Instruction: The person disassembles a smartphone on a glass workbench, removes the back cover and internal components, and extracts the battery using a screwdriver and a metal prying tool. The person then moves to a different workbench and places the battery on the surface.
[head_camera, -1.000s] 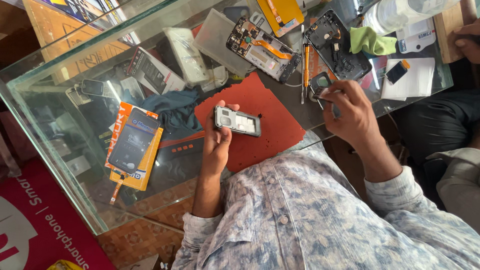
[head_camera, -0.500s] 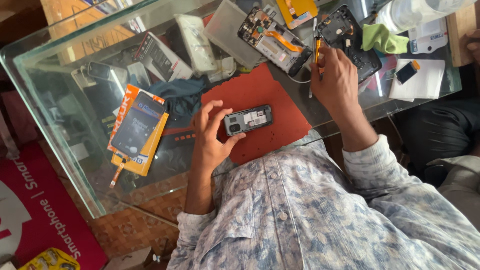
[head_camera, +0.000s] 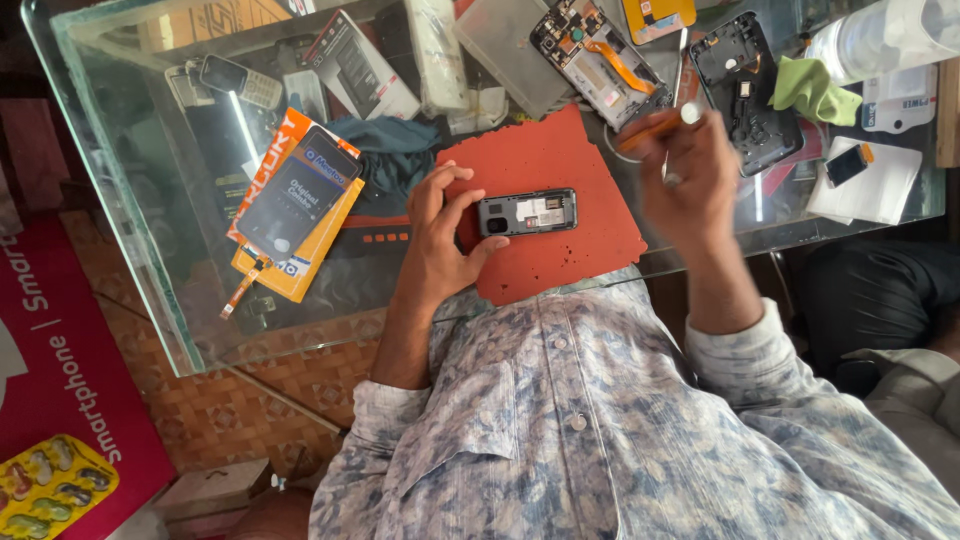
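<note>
Since half a second ago the right hand (head_camera: 690, 180) has drawn back from the opened handsets at the far side and now hovers over the edge of the mat, fingers closed around an orange-handled screwdriver (head_camera: 655, 125), a little blurred with motion. Meanwhile the small dark grey keypad phone with its back cover off (head_camera: 527, 212) has been turned so it lies flat, its long axis running left to right across the person's front.

It rests on a red-orange rubber work mat (head_camera: 560, 160), and the left hand (head_camera: 440, 235) is clamped on its left end, thumb and fingers curled about the casing. The right end of the phone is free and points toward the right hand, which sits just beyond it and slightly farther from the body; the left hand is the nearer one, already touching.

Underneath is a glass-topped counter (head_camera: 150, 200), crowded: an orange packet holding a black display panel (head_camera: 292, 200) to the left, a stripped phone frame with an orange ribbon cable (head_camera: 590, 55) beyond the mat, a black phone back shell (head_camera: 745, 90), and a green cloth (head_camera: 815, 92) to the right.
</note>
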